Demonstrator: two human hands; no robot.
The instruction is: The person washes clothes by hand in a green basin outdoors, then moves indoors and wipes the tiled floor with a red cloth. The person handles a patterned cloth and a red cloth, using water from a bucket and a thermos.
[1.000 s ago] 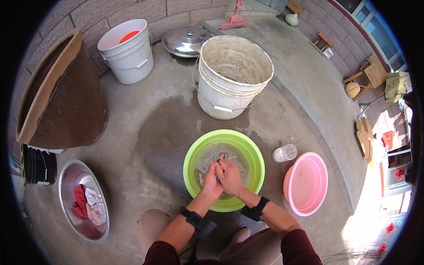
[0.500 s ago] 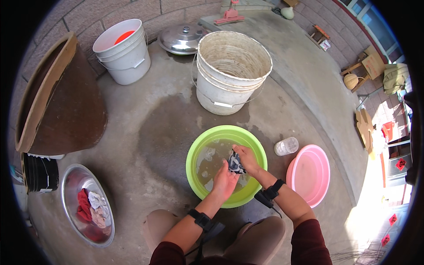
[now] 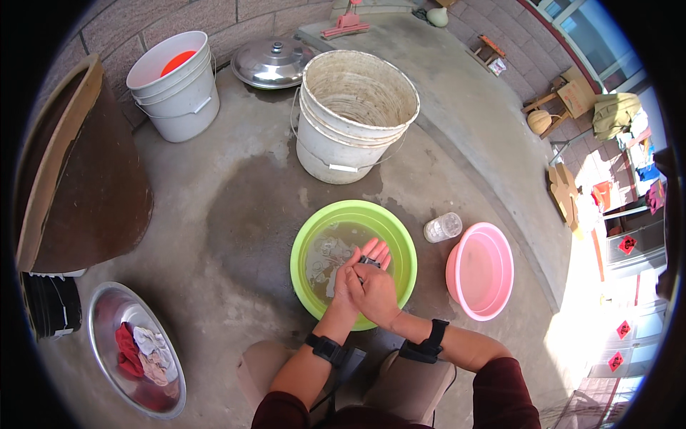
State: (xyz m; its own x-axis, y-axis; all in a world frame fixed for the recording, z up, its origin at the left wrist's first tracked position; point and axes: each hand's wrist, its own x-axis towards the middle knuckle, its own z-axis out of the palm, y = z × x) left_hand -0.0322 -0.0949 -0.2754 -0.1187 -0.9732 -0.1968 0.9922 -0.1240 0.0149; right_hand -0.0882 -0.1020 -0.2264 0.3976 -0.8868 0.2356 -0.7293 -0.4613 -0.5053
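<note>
Over the lime-green basin point(image 3: 301, 229) of cloudy, sudsy water, my two hands come together around a small dark patterned cloth point(image 3: 369, 262). My left hand point(image 3: 346, 286) is underneath, palm up, its fingers stretched toward the upper right with the cloth lying across them. Curled into a fist, my right hand point(image 3: 377, 292) presses on the cloth from above. Only a bit of the fabric shows; the rest is hidden by the right hand, so I cannot tell what sort of garment it is.
Right of the basin are a clear plastic jar point(image 3: 443, 227) and a pink basin point(image 3: 506, 272). A steel bowl point(image 3: 179, 365) with red and pale cloths lies left. Beyond stand a stained white bucket point(image 3: 343, 154), a second white bucket point(image 3: 179, 114), a metal lid point(image 3: 268, 64) and a big brown vat point(image 3: 93, 179).
My right hand has shifted down from the far end of the cloth and closed over it on the left palm, covering most of it. The view has turned slightly right.
</note>
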